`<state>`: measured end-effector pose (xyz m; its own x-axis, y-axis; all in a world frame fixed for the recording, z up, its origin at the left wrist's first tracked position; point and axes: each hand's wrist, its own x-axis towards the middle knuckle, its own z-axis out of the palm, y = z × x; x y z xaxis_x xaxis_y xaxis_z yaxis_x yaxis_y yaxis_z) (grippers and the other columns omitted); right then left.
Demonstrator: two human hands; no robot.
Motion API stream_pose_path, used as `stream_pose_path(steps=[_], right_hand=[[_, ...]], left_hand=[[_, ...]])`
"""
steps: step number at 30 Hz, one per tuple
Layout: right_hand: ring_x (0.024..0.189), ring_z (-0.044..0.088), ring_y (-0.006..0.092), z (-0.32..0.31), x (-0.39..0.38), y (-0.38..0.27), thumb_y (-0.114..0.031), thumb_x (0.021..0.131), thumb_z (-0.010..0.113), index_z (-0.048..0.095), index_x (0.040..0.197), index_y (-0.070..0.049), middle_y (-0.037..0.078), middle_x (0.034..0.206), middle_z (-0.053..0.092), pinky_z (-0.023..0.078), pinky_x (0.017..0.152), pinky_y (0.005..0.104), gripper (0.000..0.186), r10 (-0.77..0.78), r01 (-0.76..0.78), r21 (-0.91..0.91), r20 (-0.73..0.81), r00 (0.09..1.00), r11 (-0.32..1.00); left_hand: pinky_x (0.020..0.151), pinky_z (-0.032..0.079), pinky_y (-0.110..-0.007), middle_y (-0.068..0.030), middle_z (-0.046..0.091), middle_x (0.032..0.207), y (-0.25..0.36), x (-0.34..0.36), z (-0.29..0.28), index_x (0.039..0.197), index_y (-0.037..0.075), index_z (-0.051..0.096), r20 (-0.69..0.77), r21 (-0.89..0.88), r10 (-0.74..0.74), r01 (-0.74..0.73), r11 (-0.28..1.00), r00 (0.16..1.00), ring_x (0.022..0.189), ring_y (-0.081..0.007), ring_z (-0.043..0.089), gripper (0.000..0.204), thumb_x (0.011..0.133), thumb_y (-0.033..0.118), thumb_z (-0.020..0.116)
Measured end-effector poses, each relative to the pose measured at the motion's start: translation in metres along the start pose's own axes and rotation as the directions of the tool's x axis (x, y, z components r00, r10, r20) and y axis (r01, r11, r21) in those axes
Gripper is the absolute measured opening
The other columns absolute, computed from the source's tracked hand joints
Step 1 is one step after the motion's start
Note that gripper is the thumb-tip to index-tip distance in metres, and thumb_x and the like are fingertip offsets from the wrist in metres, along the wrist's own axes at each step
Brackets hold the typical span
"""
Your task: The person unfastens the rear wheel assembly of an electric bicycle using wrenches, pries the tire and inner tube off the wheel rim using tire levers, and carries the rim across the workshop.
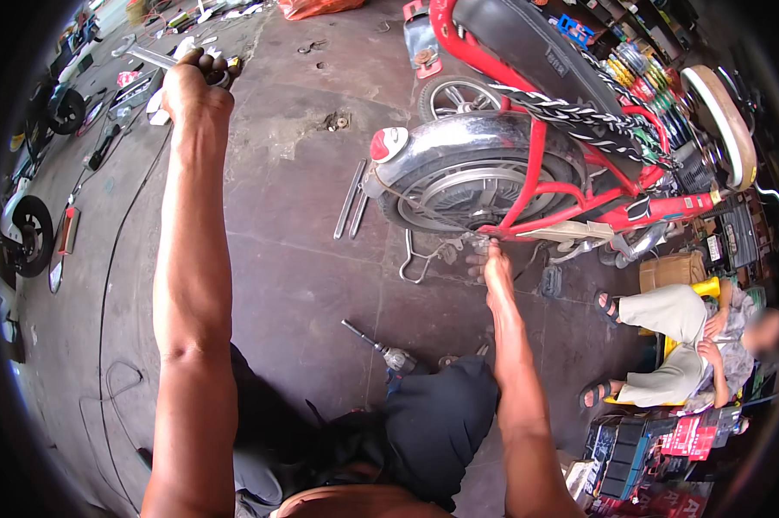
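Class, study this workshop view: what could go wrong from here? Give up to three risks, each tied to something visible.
1. The right hand is at the hub of the rear wheel, so fingers might get pinched if the wheel turns.
2. The drill lies on the floor near the person's knee and could be knocked or stepped on.
3. The black cord trails across the floor at the left and might catch a foot.
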<state>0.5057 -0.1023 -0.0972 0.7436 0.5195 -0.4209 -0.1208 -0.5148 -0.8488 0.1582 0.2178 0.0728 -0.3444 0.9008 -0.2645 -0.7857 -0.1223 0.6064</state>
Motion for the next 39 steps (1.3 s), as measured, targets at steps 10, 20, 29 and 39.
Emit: stream_pose_path(steps=[10,20,29,39], right_hand=[[0.065,0.058,0.0177,-0.005,0.019,0.009,-0.044,0.094,0.041,0.051,0.112,0.000,0.011,0.088,0.063,0.044,0.062,0.0334,0.049,-0.318,0.322,-0.507,0.097,0.943,0.800],[0.061,0.057,0.0143,-0.005,-0.008,0.012,-0.039,0.095,0.043,0.053,0.110,-0.002,0.010,0.090,0.064,0.043,0.059,0.0282,0.041,-0.591,0.574,-0.191,-0.041,0.806,0.796],[0.087,0.060,0.0239,0.005,-0.013,0.010,-0.038,0.095,0.040,0.058,0.104,0.002,0.015,0.097,0.064,0.045,0.079,0.0342,0.044,-0.574,0.540,-0.231,-0.120,0.810,0.810],[0.094,0.060,0.0285,-0.005,0.008,0.002,-0.032,0.091,0.051,0.051,0.116,0.001,0.017,0.103,0.062,0.045,0.083,0.0366,0.041,-0.312,0.291,-0.301,-0.023,0.950,0.908]], left_hand=[[0.046,0.045,-0.039,-0.0060,0.047,0.059,-0.010,0.018,-0.001,0.077,0.002,0.048,0.058,0.023,-0.021,0.020,1.000,0.998,0.047,-0.0199,0.047,0.010,0.086,0.005,0.051],[0.057,0.043,-0.037,-0.0037,0.048,0.061,-0.013,0.022,-0.002,0.081,0.001,0.051,0.036,0.067,-0.031,0.029,0.997,0.999,0.052,-0.0182,0.046,0.009,0.088,0.006,0.047],[0.049,0.046,-0.040,-0.0068,0.047,0.061,-0.024,0.026,0.000,0.078,0.001,0.048,0.077,0.101,-0.022,0.014,0.995,0.997,0.049,-0.0212,0.048,0.007,0.085,0.003,0.050],[0.050,0.045,-0.039,-0.0060,0.044,0.059,-0.032,0.016,0.007,0.078,0.002,0.047,0.118,0.141,0.012,-0.029,0.990,0.993,0.049,-0.0211,0.045,0.008,0.085,0.005,0.047]])
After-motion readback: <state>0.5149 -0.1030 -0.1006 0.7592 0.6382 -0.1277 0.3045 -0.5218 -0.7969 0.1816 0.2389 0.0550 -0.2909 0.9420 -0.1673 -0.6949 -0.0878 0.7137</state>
